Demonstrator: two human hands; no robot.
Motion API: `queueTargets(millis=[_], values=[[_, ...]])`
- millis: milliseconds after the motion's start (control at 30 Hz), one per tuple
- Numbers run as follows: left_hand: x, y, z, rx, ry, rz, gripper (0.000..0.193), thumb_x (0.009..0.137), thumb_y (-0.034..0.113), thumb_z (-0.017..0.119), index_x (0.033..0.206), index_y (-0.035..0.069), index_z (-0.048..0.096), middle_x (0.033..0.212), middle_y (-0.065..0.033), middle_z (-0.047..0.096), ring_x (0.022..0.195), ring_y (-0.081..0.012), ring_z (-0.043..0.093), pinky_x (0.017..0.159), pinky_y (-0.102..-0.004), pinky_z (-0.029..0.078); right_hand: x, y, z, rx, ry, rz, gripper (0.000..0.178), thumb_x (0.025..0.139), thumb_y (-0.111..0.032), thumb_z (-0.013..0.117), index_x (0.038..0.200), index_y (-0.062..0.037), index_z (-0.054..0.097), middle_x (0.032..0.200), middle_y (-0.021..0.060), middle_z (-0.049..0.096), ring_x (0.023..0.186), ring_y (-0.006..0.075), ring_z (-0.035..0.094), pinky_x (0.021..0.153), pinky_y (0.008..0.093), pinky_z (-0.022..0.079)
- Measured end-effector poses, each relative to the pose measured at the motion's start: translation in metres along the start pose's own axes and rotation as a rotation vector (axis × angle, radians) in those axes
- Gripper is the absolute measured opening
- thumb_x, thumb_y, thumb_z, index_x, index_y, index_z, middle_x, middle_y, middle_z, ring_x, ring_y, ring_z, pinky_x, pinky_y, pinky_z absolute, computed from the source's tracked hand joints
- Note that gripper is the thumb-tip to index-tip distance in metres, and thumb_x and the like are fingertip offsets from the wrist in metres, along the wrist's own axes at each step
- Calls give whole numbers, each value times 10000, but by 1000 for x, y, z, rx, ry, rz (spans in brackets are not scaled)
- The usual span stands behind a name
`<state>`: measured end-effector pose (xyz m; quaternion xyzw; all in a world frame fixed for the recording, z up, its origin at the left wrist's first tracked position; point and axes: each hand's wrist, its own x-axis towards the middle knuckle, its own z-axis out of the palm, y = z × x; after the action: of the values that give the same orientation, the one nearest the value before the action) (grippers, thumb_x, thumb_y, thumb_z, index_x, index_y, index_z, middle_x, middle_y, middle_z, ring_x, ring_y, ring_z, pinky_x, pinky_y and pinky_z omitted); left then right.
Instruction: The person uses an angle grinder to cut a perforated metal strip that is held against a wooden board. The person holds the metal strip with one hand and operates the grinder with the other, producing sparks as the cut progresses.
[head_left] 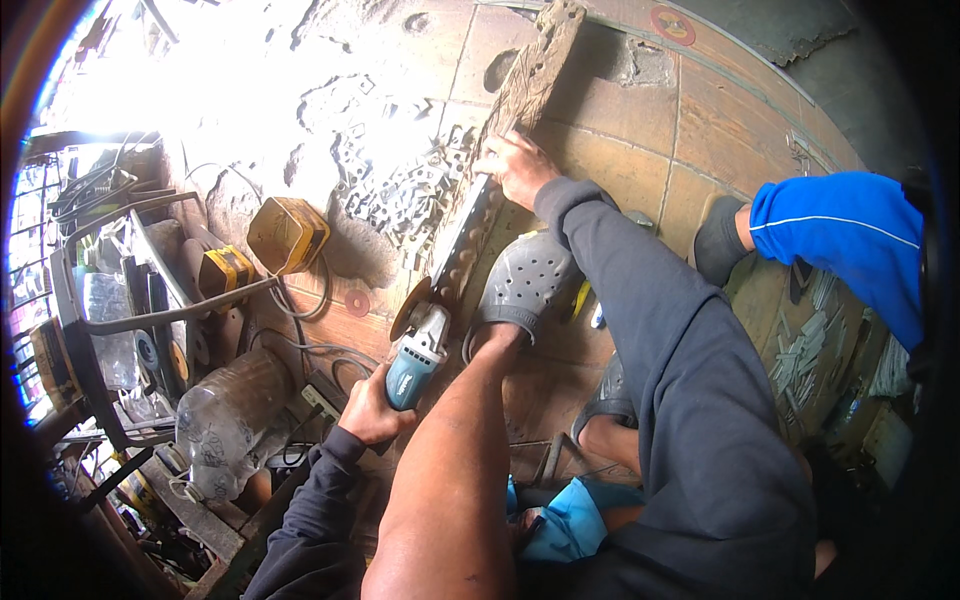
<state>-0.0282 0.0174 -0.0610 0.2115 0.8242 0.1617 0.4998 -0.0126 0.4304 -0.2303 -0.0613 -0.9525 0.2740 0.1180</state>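
My left hand (370, 408) is closed round the body of a teal angle grinder (412, 368). The grinder's disc (410, 308) stands at the near end of a narrow metal strip (468, 235), seemingly at its edge; exact contact I cannot tell. That strip lies along a rough wooden plank (545, 65) on the floor. At the strip's far part, my right hand (518, 170) grips it, fingers curled over it against the wood. My foot in a grey perforated clog (525, 280) rests beside the strip, close to the disc.
Many small cut metal pieces (395, 195) lie left of the plank. Yellow containers (288, 236), a cable (320, 300), a clear plastic jug (225, 420) and a metal frame (170, 318) crowd the left. Another person's blue-clad leg (840, 230) is at right, near thin offcuts (800, 350).
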Motion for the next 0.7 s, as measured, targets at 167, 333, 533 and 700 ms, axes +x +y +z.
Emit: queueTargets(millis=[167, 333, 533, 700], values=[[2, 1, -2, -25, 2, 30, 771, 678, 239, 811, 1338, -94, 592, 978, -322, 737, 996, -459, 756, 912, -468, 580, 0, -1, -1, -4, 4, 0, 291, 885, -22, 687, 1094, -179, 815, 1144, 67, 675, 1114, 304, 633, 1007, 429, 552], [6, 1, -2, -16, 7, 57, 810, 680, 239, 811, 1383, -85, 573, 1000, -321, 739, 1009, -455, 757, 918, -470, 581, 0, -1, -1, -5, 3, -5, 297, 878, -24, 690, 1098, -179, 817, 1156, 70, 678, 1117, 303, 633, 1015, 428, 548], [6, -5, 1, -59, 12, 61, 837, 679, 244, 820, 1409, -76, 568, 1024, -321, 744, 1029, -443, 761, 928, -467, 582, 2, 0, -4, -2, -133, 72, 311, 962, -96, 635, 1160, -259, 812, 1272, 83, 662, 1247, 308, 602, 1112, 438, 508], [7, -14, 3, -84, 1, 57, 845, 678, 242, 828, 1418, -71, 568, 1026, -315, 749, 1040, -435, 764, 938, -462, 582, 3, -2, -5, 11, -160, 92, 329, 957, -75, 640, 1177, -253, 808, 1270, 80, 663, 1248, 309, 600, 1108, 442, 507]])
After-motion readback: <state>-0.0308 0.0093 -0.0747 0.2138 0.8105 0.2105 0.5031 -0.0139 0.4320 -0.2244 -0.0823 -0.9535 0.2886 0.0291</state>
